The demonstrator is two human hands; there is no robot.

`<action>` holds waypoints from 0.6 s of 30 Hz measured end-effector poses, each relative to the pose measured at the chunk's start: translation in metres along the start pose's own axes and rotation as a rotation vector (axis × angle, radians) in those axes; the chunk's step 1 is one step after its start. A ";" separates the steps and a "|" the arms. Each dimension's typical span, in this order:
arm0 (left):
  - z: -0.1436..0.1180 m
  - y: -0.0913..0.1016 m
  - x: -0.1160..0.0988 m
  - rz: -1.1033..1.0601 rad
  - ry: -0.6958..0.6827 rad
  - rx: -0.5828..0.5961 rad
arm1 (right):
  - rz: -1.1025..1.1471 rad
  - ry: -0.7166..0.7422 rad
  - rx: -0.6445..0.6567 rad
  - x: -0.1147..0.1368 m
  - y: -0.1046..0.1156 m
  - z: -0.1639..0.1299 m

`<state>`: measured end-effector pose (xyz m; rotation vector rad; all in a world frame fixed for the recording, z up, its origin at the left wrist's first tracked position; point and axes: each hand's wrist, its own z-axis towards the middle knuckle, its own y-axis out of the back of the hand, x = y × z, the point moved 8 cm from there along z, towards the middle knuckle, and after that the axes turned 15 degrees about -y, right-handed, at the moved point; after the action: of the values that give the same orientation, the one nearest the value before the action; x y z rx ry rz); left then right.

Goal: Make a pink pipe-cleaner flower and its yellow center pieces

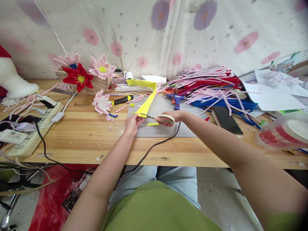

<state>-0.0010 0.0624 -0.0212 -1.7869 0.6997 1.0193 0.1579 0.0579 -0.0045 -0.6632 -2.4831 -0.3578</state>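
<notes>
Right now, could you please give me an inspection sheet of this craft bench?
Surface: wooden table with grey cutting mat.
Job's things: yellow strip; scissors cutting it.
Clutter: pipe cleaners, paper flowers, glue gun, phone.
Hands: left hand pinches the strip; right hand grips the scissors.
Cables: black cord; power strip.
Surroundings: floral cloth behind.

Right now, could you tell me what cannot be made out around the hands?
- Head view: the left hand covers the end of the yellow felt strip.
- The right hand hides most of the cream-handled scissors; their blades are too small to judge.
- The clear plastic tub is blurred at the right edge.
</notes>
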 end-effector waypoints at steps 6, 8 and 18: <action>0.001 0.002 -0.002 0.018 -0.024 0.009 | -0.051 0.023 -0.037 0.000 0.005 0.002; 0.002 0.004 -0.003 0.028 -0.046 0.013 | -0.054 0.036 -0.002 0.001 0.004 0.003; -0.005 -0.003 -0.009 0.010 -0.014 0.025 | -0.060 0.107 0.141 0.013 -0.013 0.002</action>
<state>-0.0018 0.0589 -0.0109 -1.7546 0.7103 1.0245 0.1403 0.0533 -0.0004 -0.5002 -2.4035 -0.2310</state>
